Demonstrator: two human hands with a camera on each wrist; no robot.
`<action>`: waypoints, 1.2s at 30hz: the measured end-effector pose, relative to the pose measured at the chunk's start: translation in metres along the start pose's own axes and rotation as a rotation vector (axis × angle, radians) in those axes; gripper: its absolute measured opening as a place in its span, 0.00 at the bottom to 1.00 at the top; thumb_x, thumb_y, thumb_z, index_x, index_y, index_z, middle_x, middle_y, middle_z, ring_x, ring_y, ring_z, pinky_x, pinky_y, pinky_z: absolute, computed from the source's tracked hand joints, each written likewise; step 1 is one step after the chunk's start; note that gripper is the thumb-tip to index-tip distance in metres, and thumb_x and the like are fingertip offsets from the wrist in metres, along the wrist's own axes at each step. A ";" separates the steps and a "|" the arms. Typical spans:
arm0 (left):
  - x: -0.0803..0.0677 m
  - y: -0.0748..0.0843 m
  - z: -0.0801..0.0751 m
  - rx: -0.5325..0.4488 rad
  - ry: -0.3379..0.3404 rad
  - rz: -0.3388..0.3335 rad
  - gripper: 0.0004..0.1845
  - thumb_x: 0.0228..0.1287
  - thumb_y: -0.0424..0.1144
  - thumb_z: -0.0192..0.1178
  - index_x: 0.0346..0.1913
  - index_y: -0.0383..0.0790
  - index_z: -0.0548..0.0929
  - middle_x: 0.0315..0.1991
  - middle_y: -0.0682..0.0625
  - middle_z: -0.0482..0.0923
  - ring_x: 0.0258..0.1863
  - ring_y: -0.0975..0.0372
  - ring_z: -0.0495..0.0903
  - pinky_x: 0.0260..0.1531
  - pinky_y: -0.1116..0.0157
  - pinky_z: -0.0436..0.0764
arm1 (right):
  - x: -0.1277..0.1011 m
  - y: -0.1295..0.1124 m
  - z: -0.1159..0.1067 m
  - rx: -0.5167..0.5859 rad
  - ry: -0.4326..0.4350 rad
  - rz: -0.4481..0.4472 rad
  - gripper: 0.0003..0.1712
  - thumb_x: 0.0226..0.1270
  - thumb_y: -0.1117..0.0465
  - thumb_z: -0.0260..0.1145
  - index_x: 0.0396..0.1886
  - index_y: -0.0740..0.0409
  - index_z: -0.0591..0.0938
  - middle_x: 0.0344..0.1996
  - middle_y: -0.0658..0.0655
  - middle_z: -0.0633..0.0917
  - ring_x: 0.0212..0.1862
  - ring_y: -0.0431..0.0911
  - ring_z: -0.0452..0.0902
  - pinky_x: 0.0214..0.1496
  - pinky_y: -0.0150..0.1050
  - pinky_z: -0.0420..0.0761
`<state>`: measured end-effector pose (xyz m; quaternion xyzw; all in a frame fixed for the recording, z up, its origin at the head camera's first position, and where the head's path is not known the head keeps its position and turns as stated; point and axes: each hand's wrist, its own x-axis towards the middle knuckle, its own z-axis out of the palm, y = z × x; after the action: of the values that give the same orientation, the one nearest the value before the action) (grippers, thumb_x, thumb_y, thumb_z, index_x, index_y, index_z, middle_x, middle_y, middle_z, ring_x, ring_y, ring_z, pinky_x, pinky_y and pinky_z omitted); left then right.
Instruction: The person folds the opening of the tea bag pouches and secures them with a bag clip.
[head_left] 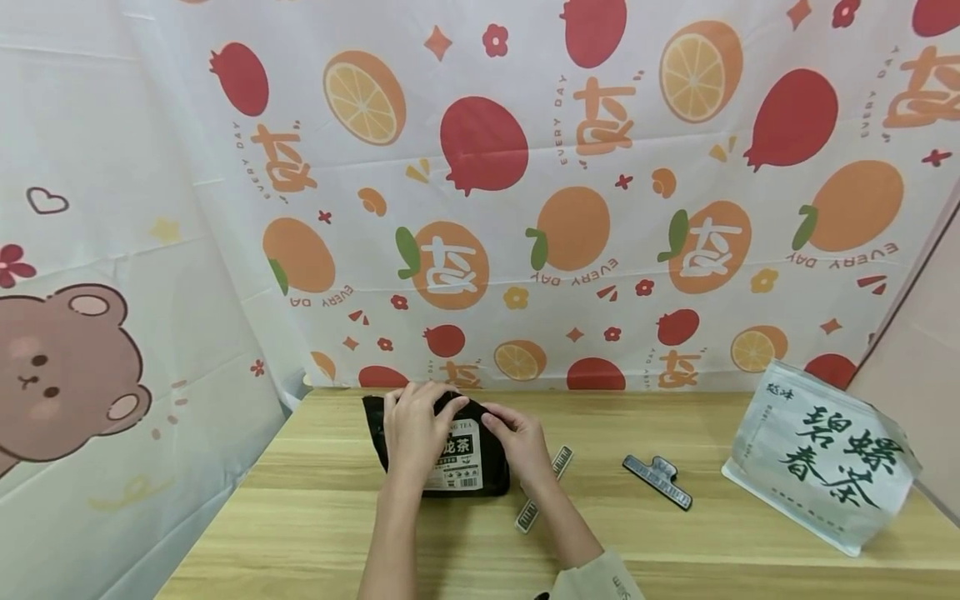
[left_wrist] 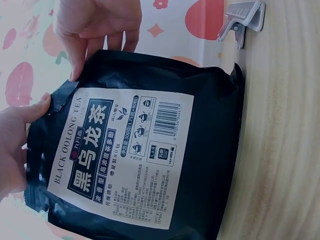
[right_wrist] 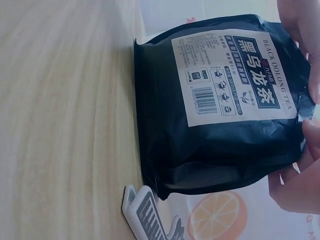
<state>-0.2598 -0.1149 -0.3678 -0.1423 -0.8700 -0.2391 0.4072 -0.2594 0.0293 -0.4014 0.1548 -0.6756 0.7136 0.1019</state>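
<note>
A black bag of oolong tea (left_wrist: 210, 150) with a pale printed label stands upright on the wooden table, its top edge folded over. My left hand (head_left: 416, 425) grips the upper left part of the bag, thumb in front at the top edge. At the upper right corner my right hand (head_left: 521, 446) pinches the fold between thumb and fingers, the other fingers behind the bag. Both thumbs meet near the fold in the right wrist view. A long bag clip (head_left: 558, 462) lies on the table beside the bag, partly hidden under my right forearm.
Farther right on the wooden table (head_left: 300, 517) lies a second bag clip (head_left: 658, 482) with a dark grip. A large white tea bag (head_left: 825, 467) with dark lettering stands at the right end. A fruit-print cloth (head_left: 517, 225) hangs close behind the table.
</note>
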 end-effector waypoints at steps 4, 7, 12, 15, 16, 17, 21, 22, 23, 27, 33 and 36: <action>0.002 0.000 -0.003 0.011 -0.046 -0.014 0.10 0.52 0.45 0.67 0.34 0.43 0.86 0.34 0.50 0.83 0.41 0.55 0.76 0.47 0.54 0.64 | 0.006 0.012 -0.008 0.010 -0.079 0.027 0.15 0.65 0.65 0.60 0.48 0.69 0.80 0.43 0.62 0.82 0.44 0.48 0.77 0.46 0.41 0.76; 0.002 0.001 -0.004 0.009 -0.072 -0.023 0.11 0.53 0.46 0.66 0.35 0.43 0.86 0.35 0.50 0.83 0.42 0.55 0.76 0.47 0.54 0.64 | 0.009 0.017 -0.016 -0.030 -0.125 0.065 0.17 0.65 0.62 0.61 0.50 0.67 0.79 0.43 0.61 0.82 0.45 0.49 0.77 0.48 0.42 0.75; 0.002 0.001 -0.006 -0.001 -0.107 -0.035 0.12 0.53 0.47 0.66 0.36 0.44 0.86 0.36 0.50 0.82 0.44 0.55 0.75 0.49 0.54 0.63 | 0.012 0.023 -0.022 -0.078 -0.140 0.091 0.17 0.64 0.61 0.62 0.49 0.66 0.81 0.42 0.60 0.83 0.44 0.47 0.78 0.49 0.43 0.74; 0.002 0.001 -0.008 -0.002 -0.129 -0.032 0.13 0.53 0.48 0.66 0.37 0.44 0.85 0.37 0.51 0.82 0.45 0.55 0.74 0.51 0.53 0.62 | 0.012 0.023 -0.021 -0.088 -0.121 0.089 0.15 0.63 0.62 0.63 0.47 0.66 0.81 0.41 0.60 0.83 0.43 0.46 0.78 0.49 0.42 0.75; 0.002 0.001 -0.008 -0.004 -0.138 -0.029 0.13 0.52 0.48 0.66 0.37 0.44 0.85 0.37 0.51 0.82 0.45 0.55 0.74 0.51 0.53 0.62 | 0.012 0.022 -0.021 -0.091 -0.112 0.084 0.15 0.63 0.63 0.63 0.46 0.67 0.82 0.41 0.60 0.83 0.42 0.46 0.78 0.48 0.42 0.75; 0.001 0.001 -0.008 -0.005 -0.147 -0.024 0.13 0.52 0.49 0.66 0.37 0.44 0.85 0.37 0.51 0.82 0.46 0.55 0.74 0.52 0.53 0.61 | 0.010 0.019 -0.020 -0.092 -0.106 0.073 0.14 0.63 0.64 0.63 0.45 0.68 0.82 0.40 0.61 0.83 0.42 0.46 0.78 0.47 0.42 0.75; 0.001 -0.001 -0.010 -0.019 -0.169 -0.003 0.16 0.48 0.50 0.69 0.37 0.44 0.84 0.37 0.52 0.82 0.45 0.54 0.73 0.55 0.53 0.58 | 0.005 0.005 -0.017 -0.098 -0.088 0.050 0.12 0.63 0.68 0.61 0.44 0.72 0.81 0.39 0.63 0.83 0.42 0.48 0.79 0.46 0.43 0.76; 0.001 -0.002 -0.010 -0.019 -0.169 0.003 0.16 0.47 0.50 0.69 0.37 0.45 0.84 0.37 0.52 0.82 0.45 0.55 0.73 0.56 0.53 0.57 | 0.003 0.002 -0.016 -0.103 -0.086 0.045 0.12 0.64 0.68 0.60 0.44 0.72 0.81 0.39 0.64 0.83 0.42 0.48 0.79 0.46 0.43 0.76; 0.001 -0.003 -0.010 -0.016 -0.164 0.007 0.17 0.46 0.50 0.70 0.37 0.45 0.84 0.37 0.52 0.82 0.44 0.55 0.73 0.56 0.53 0.56 | 0.002 -0.002 -0.016 -0.106 -0.084 0.046 0.12 0.64 0.68 0.60 0.44 0.73 0.81 0.39 0.64 0.83 0.42 0.48 0.78 0.47 0.43 0.75; 0.001 -0.004 -0.010 0.021 -0.122 0.026 0.18 0.43 0.51 0.72 0.36 0.45 0.84 0.35 0.51 0.82 0.41 0.53 0.73 0.57 0.52 0.53 | 0.000 -0.006 -0.015 -0.115 -0.078 0.061 0.12 0.64 0.69 0.60 0.45 0.72 0.81 0.39 0.64 0.83 0.43 0.48 0.78 0.48 0.42 0.75; 0.000 -0.006 -0.009 0.054 -0.091 0.030 0.19 0.44 0.50 0.71 0.36 0.41 0.84 0.35 0.49 0.82 0.41 0.53 0.74 0.55 0.51 0.55 | 0.003 -0.002 -0.016 -0.106 -0.097 0.063 0.12 0.63 0.69 0.60 0.45 0.72 0.80 0.40 0.64 0.83 0.43 0.50 0.78 0.48 0.43 0.75; 0.000 -0.006 -0.008 0.054 -0.098 0.025 0.19 0.46 0.50 0.70 0.37 0.39 0.84 0.36 0.48 0.82 0.42 0.53 0.73 0.54 0.51 0.56 | 0.007 0.009 -0.020 -0.099 -0.129 0.067 0.14 0.64 0.68 0.60 0.47 0.71 0.80 0.42 0.64 0.82 0.45 0.50 0.77 0.50 0.44 0.74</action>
<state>-0.2571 -0.1247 -0.3652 -0.1538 -0.8930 -0.2032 0.3708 -0.2705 0.0481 -0.4079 0.1727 -0.7201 0.6707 0.0419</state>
